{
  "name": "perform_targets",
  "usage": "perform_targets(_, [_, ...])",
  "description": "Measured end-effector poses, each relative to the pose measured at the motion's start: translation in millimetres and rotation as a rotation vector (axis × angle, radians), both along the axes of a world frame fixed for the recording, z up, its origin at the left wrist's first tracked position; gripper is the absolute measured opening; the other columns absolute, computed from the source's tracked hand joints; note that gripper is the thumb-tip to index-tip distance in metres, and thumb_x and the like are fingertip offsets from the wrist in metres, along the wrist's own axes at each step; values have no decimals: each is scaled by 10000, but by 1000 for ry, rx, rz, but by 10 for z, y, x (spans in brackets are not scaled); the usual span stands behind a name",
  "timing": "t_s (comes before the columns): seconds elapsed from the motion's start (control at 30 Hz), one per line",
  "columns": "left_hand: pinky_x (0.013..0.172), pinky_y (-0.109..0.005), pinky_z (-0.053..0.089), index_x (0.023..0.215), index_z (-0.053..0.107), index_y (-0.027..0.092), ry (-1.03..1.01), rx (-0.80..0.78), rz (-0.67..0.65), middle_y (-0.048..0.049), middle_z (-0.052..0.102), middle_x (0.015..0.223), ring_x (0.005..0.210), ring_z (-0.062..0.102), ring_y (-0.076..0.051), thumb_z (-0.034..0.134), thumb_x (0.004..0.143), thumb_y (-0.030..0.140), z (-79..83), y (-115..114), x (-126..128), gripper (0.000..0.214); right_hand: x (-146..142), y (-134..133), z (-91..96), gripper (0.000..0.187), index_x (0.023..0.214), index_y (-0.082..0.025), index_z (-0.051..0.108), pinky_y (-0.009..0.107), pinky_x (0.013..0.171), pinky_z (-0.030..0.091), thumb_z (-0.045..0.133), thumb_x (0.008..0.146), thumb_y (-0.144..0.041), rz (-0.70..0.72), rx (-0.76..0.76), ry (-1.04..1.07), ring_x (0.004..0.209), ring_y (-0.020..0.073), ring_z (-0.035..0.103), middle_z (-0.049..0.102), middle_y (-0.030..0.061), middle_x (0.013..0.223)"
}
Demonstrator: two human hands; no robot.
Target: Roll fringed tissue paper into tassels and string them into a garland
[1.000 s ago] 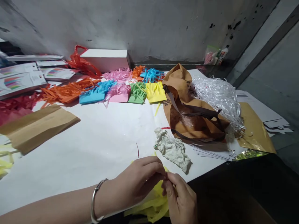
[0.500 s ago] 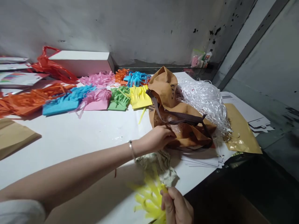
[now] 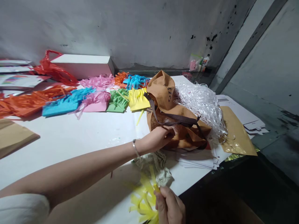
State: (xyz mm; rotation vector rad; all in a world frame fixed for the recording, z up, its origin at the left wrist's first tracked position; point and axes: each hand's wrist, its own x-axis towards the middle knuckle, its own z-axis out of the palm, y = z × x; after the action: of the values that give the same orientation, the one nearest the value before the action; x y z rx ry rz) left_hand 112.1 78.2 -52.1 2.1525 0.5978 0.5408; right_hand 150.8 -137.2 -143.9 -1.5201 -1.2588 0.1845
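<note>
My left hand (image 3: pixel 157 137) reaches into the mouth of a brown cloth bag (image 3: pixel 184 109) with dark straps. Its fingers are curled, and their tips are hidden inside, where clear plastic shows. Low in the view, my right hand (image 3: pixel 171 205) pinches the gathered end of a yellow paper tassel (image 3: pixel 144 202), whose strips fan out to the left. Between the two hands a crumpled pale cloth (image 3: pixel 161 171) lies on the white table (image 3: pixel 98 130).
Fringed paper bundles in orange, blue (image 3: pixel 63 104), pink, green (image 3: pixel 118 101) and yellow (image 3: pixel 139 99) line the back. Behind them are a white box (image 3: pixel 84 63) and a red plastic bag (image 3: pixel 54 71). White shredded strands (image 3: pixel 201 102) and a tan envelope (image 3: pixel 237 132) lie right of the bag.
The view has shifted slightly. My right hand and the yellow tassel now appear a little further left. My left hand stays in the bag's mouth.
</note>
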Motion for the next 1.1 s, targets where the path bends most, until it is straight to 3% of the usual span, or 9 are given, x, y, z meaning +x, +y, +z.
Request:
perform_targets(0.03, [697,-278,491,885,641,151,-19,-100,-2,-33,607,787,720,560,-157,584,909,255,53,-73,-123,121,21,-17,11,295,921,-229,688,181,494,514,458,1016,-387,-8,-8,-4,489,128,627,613,-4,571])
perform_targets(0.13, [601,-240,490,933,631,137,-151,-618,-7,1,571,759,634,532,-110,622,915,369,167,-389,-538,232,78,-81,82,254,1079,-222,701,177,493,515,498,1000,-355,-23,-16,-14,457,122,617,630,-11,573])
perform_targets(0.2, [582,-224,491,920,642,124,-241,-907,33,7,563,756,617,521,-91,711,862,384,194,-641,-799,275,77,-119,170,207,1068,-229,706,176,491,512,545,975,-319,-14,3,-17,465,122,628,650,-10,592])
perform_targets(0.27, [554,-205,479,894,661,111,-304,-1076,106,10,559,730,594,504,-75,780,812,356,190,-879,-1019,285,25,-138,285,157,1021,-241,710,181,516,521,579,952,-293,16,23,-14,478,124,638,659,-14,601])
perform_targets(0.37, [519,-187,468,850,671,101,-406,-1176,214,15,561,697,557,499,-60,820,775,327,158,-1161,-1279,280,-143,-126,466,142,986,-239,700,193,594,546,575,946,-292,99,24,-4,531,130,667,667,-13,618])
perform_targets(0.5, [505,-189,484,838,663,103,-514,-1103,327,19,583,702,534,553,-64,826,773,334,109,-1408,-1554,290,-426,-80,622,171,938,-220,689,191,625,546,534,958,-290,224,-16,8,584,130,687,693,6,669])
perform_targets(0.7, [546,-221,534,902,656,113,-588,-889,428,7,614,753,568,592,-82,785,815,365,58,-1649,-1869,296,-730,-84,683,178,913,-214,679,190,563,512,520,964,-277,365,-57,-9,552,128,667,684,2,646])
perform_targets(0.93, [613,-215,564,1017,666,142,-537,-519,428,-27,630,837,658,603,-91,630,923,211,2,-1785,-2114,123,-862,-124,743,191,892,-212,654,195,504,440,488,971,-263,457,-107,-95,572,124,646,640,-11,632])
perform_targets(1.1, [624,-209,562,1051,650,160,-416,-255,389,-52,658,901,709,618,-101,543,911,80,30,-1834,-2228,193,-853,-119,783,171,893,-212,619,205,559,447,472,978,-231,560,-118,-168,587,118,629,633,-20,663])
